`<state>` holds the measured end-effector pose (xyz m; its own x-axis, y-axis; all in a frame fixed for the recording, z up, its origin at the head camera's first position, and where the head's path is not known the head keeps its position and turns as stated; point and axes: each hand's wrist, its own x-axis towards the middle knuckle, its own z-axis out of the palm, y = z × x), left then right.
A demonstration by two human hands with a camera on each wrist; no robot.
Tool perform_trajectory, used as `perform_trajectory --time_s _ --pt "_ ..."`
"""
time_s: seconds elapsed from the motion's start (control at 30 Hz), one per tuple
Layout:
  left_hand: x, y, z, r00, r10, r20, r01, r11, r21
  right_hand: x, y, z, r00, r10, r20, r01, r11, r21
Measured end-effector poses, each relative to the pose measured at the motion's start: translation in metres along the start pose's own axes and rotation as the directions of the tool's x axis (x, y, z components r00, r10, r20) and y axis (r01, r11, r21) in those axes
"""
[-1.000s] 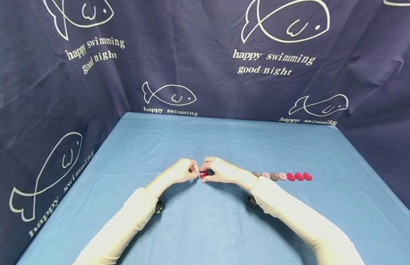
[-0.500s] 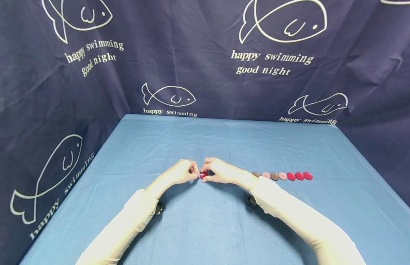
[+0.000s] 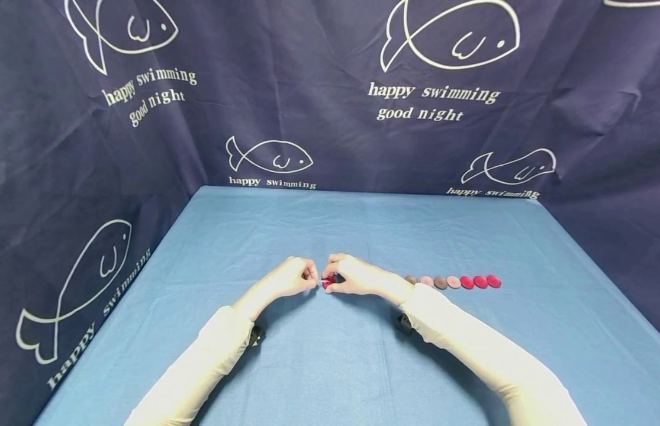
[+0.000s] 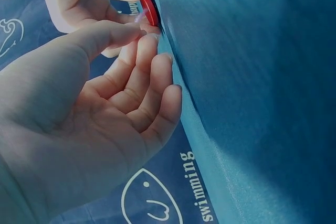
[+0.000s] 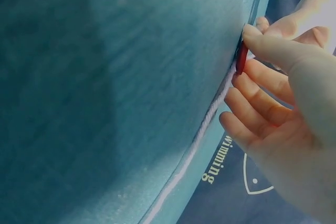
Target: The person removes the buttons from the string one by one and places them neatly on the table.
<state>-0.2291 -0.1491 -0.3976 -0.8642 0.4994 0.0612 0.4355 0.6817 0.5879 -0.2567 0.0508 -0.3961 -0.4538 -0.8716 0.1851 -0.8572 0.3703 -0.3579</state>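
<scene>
Near the middle of the blue table my right hand (image 3: 356,276) holds a red button (image 3: 328,283) by its edge, between thumb and fingers. In the right wrist view the button (image 5: 241,60) is tilted up on edge, close over the cloth. My left hand (image 3: 293,277) is just left of it, thumb and index fingertips pinching the end of a pale purple cord (image 4: 139,17) at the button's face. The other left fingers are loosely bent. From the button the cord (image 5: 193,142) trails away along the cloth in the right wrist view. The button's holes are hidden.
To the right, partly behind my right forearm, lies a row of loose buttons: brown ones (image 3: 440,283), pink ones (image 3: 453,282) and red ones (image 3: 480,282). Dark blue curtains (image 3: 330,94) with white fish prints enclose the table's (image 3: 330,361) back and left sides.
My left fingertips have drawn very slightly left, away from the red button. My right hand keeps its hold on the button. The head view has shifted a little.
</scene>
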Motion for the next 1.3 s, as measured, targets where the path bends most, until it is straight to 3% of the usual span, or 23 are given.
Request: perform_trajectory --time_s 0.17,0.97,1.3 --pt "-0.001 0.001 0.0 1.0 -0.02 0.002 0.02 1.0 -0.005 -0.001 0.0 -0.001 1.0 -0.008 0.001 0.008 1.0 0.01" --pt "-0.001 0.0 0.001 1.0 0.009 -0.021 -0.009 1.0 -0.01 -0.007 0.003 -0.007 0.999 0.018 -0.028 -0.016 0.999 0.044" --pt "-0.001 0.0 0.0 1.0 0.002 -0.025 -0.001 1.0 0.006 -0.012 0.007 -0.008 0.993 -0.066 -0.101 0.074 0.995 0.072"
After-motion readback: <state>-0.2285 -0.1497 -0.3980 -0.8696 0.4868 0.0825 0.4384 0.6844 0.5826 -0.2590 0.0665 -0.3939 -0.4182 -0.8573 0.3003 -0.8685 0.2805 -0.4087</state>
